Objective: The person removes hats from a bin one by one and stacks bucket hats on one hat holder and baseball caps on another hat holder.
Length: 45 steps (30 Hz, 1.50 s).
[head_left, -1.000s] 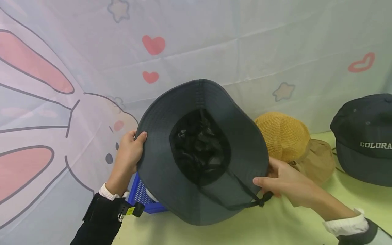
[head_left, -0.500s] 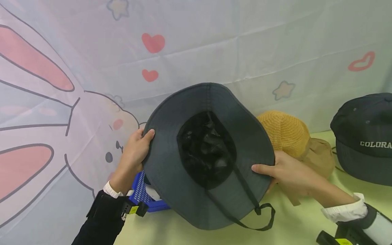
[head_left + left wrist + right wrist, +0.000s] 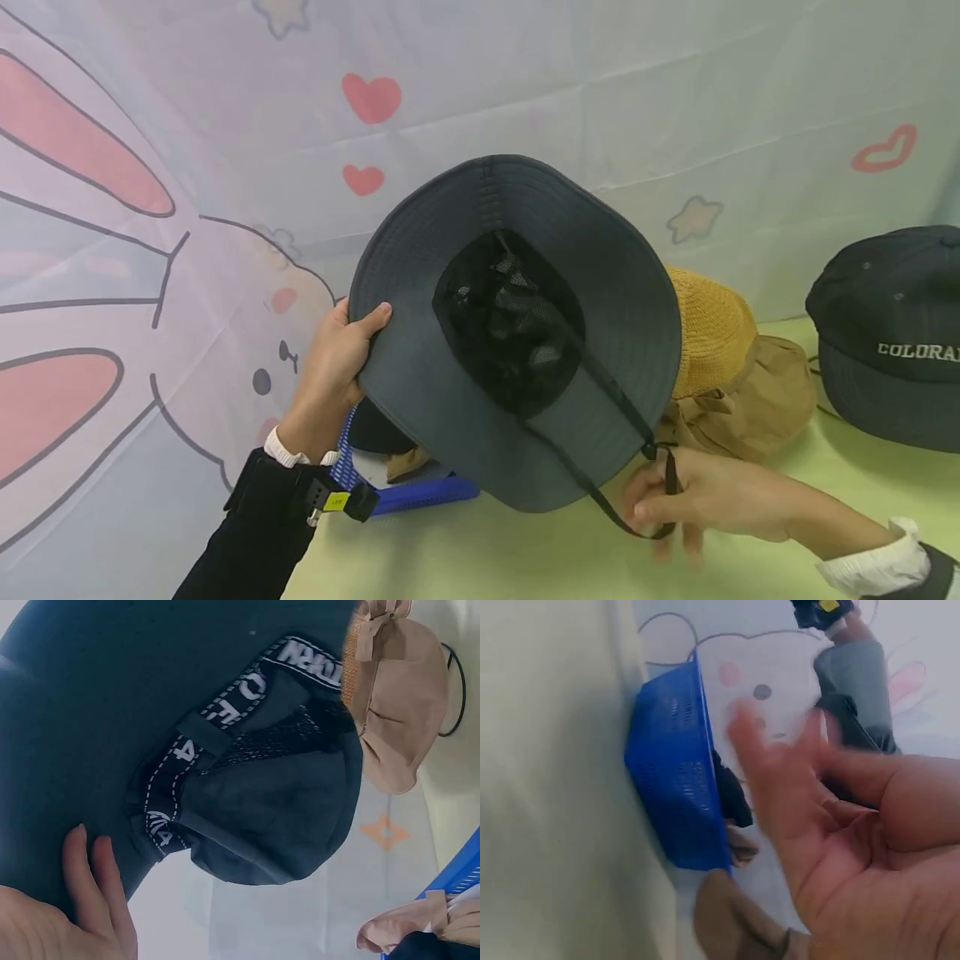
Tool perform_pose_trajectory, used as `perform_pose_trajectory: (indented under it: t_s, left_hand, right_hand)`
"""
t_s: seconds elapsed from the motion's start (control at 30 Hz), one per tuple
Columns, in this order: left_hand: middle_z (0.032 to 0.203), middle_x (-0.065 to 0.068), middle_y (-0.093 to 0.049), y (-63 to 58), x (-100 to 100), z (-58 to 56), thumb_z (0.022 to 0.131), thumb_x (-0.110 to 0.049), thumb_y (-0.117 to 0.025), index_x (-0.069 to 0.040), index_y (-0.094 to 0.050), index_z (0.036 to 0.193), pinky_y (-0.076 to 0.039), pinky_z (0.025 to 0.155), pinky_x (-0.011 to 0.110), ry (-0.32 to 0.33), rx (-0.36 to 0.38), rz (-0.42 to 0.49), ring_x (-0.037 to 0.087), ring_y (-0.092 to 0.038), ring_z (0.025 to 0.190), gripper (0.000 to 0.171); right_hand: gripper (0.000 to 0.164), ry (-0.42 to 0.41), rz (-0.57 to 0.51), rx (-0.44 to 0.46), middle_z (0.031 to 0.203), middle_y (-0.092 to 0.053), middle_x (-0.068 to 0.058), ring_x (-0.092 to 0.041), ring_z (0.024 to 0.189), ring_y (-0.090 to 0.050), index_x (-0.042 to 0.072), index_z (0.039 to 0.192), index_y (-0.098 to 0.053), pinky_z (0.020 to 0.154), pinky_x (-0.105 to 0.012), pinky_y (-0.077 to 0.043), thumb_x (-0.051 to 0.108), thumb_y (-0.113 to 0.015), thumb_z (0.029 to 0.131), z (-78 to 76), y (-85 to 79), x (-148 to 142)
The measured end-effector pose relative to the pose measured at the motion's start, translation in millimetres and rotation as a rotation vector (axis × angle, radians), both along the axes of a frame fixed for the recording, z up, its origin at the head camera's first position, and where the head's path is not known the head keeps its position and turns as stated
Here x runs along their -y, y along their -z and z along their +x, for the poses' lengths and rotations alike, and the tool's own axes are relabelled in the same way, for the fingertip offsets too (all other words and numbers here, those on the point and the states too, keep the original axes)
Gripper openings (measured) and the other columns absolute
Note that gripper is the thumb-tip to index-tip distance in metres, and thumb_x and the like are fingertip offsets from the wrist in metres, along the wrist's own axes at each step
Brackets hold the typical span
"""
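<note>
A dark grey wide-brimmed sun hat [image 3: 450,367] is held up with its hollow underside facing the head camera. My left hand [image 3: 333,367] grips the left edge of its brim, thumb on the underside. The left wrist view shows fingers [image 3: 90,892] against the brim's outer face, near the crown [image 3: 262,817] with its lettered band. From the hat hangs a black chin strap [image 3: 607,387], its loop crossing my right hand [image 3: 705,492]. That hand is off the brim, its fingers blurred, loosely bent and spread in the right wrist view.
Behind the hat stands a blue basket [image 3: 427,496] holding hats and caps. To the right are a yellow knitted hat [image 3: 708,333], a tan hat [image 3: 765,400] and a dark cap [image 3: 892,350] with white lettering. A printed cloth [image 3: 480,83] hangs behind.
My right hand has let go of the brim's right edge and moved down to the strap loop. The hat has risen and tilted, with my left hand still gripping it; more of the basket shows.
</note>
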<state>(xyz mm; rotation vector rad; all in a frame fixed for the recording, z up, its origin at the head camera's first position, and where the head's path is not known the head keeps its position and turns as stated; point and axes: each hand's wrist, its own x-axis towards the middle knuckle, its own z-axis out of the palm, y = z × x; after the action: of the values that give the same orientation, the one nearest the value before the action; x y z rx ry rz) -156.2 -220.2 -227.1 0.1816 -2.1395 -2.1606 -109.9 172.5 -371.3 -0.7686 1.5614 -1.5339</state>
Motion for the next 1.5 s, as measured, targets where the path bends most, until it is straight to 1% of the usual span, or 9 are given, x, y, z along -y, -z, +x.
perform_pose_trajectory:
  t_s: [0.13, 0.33, 0.5, 0.67, 0.97, 1.1, 1.27, 1.37, 1.5]
  left_hand:
    - [0.085, 0.001, -0.065, 4.6, -1.5, 0.3, 0.106, -0.019, -0.061, -0.005, -0.054, 0.128, -0.058, 0.058, 0.026, -0.026, 0.009, -0.017, 0.011, -0.067, 0.062, 0.027]
    - [0.085, 0.002, -0.065, 12.0, -4.1, 3.4, 0.106, -0.021, -0.061, -0.004, -0.055, 0.132, -0.058, 0.058, 0.027, -0.033, 0.023, -0.087, 0.012, -0.067, 0.062, 0.031]
    - [0.084, 0.002, -0.066, 14.6, -8.3, 7.4, 0.106, -0.020, -0.061, -0.004, -0.056, 0.132, -0.057, 0.058, 0.027, -0.016, 0.032, -0.085, 0.012, -0.066, 0.061, 0.031]
    - [0.084, 0.002, -0.066, 15.8, -13.5, 9.8, 0.106, -0.020, -0.061, -0.005, -0.056, 0.134, -0.058, 0.059, 0.028, 0.005, 0.044, -0.067, 0.013, -0.067, 0.061, 0.032]
    - [0.087, 0.002, -0.067, 11.4, -10.7, 9.1, 0.106, -0.022, -0.062, -0.006, -0.057, 0.135, -0.059, 0.061, 0.029, -0.010, 0.038, -0.078, 0.013, -0.068, 0.064, 0.034]
    - [0.088, 0.002, -0.067, 11.7, -9.9, 11.0, 0.106, -0.023, -0.062, -0.006, -0.056, 0.136, -0.058, 0.060, 0.029, 0.003, 0.043, -0.067, 0.013, -0.068, 0.064, 0.035]
    - [0.090, 0.002, -0.068, 15.9, -11.2, 14.0, 0.107, -0.022, -0.060, -0.007, -0.053, 0.142, -0.058, 0.060, 0.029, 0.049, 0.048, -0.043, 0.012, -0.068, 0.064, 0.039]
    - [0.092, 0.002, -0.069, 17.4, -14.5, 14.0, 0.107, -0.022, -0.060, -0.008, -0.053, 0.144, -0.058, 0.061, 0.029, 0.059, 0.053, -0.038, 0.013, -0.068, 0.065, 0.040]
    - [0.087, 0.001, -0.066, 9.1, -16.4, 10.8, 0.107, -0.022, -0.060, -0.004, -0.053, 0.135, -0.058, 0.061, 0.028, 0.062, 0.036, -0.057, 0.012, -0.067, 0.063, 0.034]
  right_hand:
    - [0.028, -0.073, 0.007, -0.008, 0.086, -0.068, -0.009, -0.017, 0.039, -0.043, -0.008, 0.114, -0.062, 0.034, -0.031, -0.032, 0.012, -0.044, 0.112, 0.8, -25.0, -3.7]
    - [0.027, 0.035, 0.160, -0.198, 0.072, -0.057, -0.003, -0.016, 0.038, -0.032, -0.007, 0.110, -0.061, 0.036, -0.031, -0.028, 0.018, -0.051, 0.111, -16.6, -85.9, 10.4]
    - [0.043, 0.285, 0.240, -0.275, 0.078, -0.059, -0.010, -0.015, 0.055, -0.053, -0.008, 0.136, -0.050, 0.063, -0.028, -0.051, 0.022, -0.061, 0.106, -39.5, -105.6, 62.0]
    - [0.074, 0.388, 0.145, -0.283, 0.150, -0.047, -0.027, -0.036, 0.129, -0.058, -0.009, 0.160, -0.017, 0.116, -0.053, -0.036, 0.020, -0.060, 0.106, -50.6, -94.7, 90.9]
    - [0.026, 0.372, 0.573, -1.526, 0.127, -0.062, -0.019, -0.036, 0.108, -0.059, -0.001, 0.114, -0.072, 0.082, -0.042, -0.055, -0.004, -0.077, 0.088, -21.7, -74.3, 90.5]
    - [0.025, 0.335, 0.621, -1.610, 0.095, -0.059, -0.006, -0.025, 0.085, -0.056, 0.007, 0.093, -0.073, 0.064, -0.030, -0.050, -0.014, -0.079, 0.081, -24.4, -67.3, 95.7]
    - [0.027, 0.225, 0.531, -1.669, 0.109, -0.068, -0.010, -0.027, 0.094, -0.059, 0.003, 0.104, -0.074, 0.080, -0.034, -0.053, -0.013, -0.077, 0.082, -36.9, -59.7, 99.6]
    - [0.022, 0.369, 0.387, -1.725, 0.127, -0.064, -0.018, -0.034, 0.109, -0.058, 0.003, 0.112, -0.074, 0.091, -0.044, -0.052, -0.001, -0.076, 0.090, -32.3, -62.0, 83.8]
    - [0.047, 0.851, 0.319, -1.658, 0.127, -0.057, -0.026, -0.040, 0.095, -0.060, 0.000, 0.123, -0.067, 0.074, -0.051, -0.054, 0.042, -0.065, 0.102, -13.8, -79.9, 42.5]
